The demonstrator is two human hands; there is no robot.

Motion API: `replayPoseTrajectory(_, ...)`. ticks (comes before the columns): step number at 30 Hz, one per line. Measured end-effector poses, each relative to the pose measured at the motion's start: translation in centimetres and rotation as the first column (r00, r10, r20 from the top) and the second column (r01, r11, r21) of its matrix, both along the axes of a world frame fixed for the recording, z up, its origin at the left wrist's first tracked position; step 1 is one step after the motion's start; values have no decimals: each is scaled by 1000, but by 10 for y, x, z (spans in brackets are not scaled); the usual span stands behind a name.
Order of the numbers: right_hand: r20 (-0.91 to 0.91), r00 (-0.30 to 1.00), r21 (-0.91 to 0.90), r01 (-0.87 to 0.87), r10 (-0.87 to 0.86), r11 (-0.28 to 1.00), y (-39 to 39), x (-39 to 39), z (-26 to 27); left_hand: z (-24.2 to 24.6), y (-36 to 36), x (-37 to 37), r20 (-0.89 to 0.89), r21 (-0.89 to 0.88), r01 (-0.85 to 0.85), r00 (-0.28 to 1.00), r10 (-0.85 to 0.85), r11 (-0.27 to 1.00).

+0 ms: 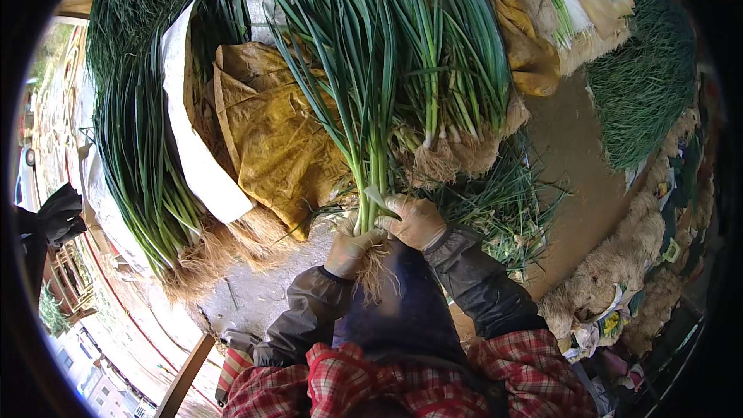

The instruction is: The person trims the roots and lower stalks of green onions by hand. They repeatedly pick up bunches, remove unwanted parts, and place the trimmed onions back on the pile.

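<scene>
A bunch of long green onions (367, 128) stretches away from me, its brown roots (374, 278) hanging over my lap. My left hand (351, 249), in a pale glove, grips the white stems just above the roots. Beside it, my right hand (415, 222), gloved too, has thumb and fingers closed on a loose pale leaf (378, 197) at the side of the stems. Just beyond lies a larger pile of green onions (447, 81) with roots towards me. Trimmed leaves (493, 209) are heaped on the ground right of my right hand.
At the left, more green onions (145, 168) lie by a white sheet (200, 128) and a yellow-brown tarp (278, 133). Stacked bundles with matted roots (615, 249) line the right side, past brown ground (566, 186). A wooden post (184, 377) stands at lower left.
</scene>
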State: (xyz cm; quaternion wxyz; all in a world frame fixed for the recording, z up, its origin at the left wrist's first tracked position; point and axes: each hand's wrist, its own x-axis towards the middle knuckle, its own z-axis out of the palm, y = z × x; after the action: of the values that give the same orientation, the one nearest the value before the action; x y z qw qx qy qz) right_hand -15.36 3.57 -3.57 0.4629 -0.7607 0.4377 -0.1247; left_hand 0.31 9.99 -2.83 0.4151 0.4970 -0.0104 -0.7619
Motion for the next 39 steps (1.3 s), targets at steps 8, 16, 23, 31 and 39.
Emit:
replayPoseTrajectory(8,465,884,780,-385,-46,493,10,-38,44,-8,-12,13,-61,45,-97,993,100,994)
replayPoseTrajectory(16,-531,723,-111,457,-442,882,-123,-37,-71,12,-35,17,-487,-89,168,853,-190,982)
replayPoseTrajectory(23,-302,918,99,298,-257,949,-64,3,-31,-12,-65,15,-301,-69,67,950,-85,995)
replayPoseTrajectory(31,12,835,-166,544,-549,823,-49,1,-29,-21,-68,-27,-124,48,-97,987,103,994)
replayPoseTrajectory(39,-369,707,-142,598,-603,789,-90,-29,-41,7,-69,-10,-447,-59,-364,842,301,930)
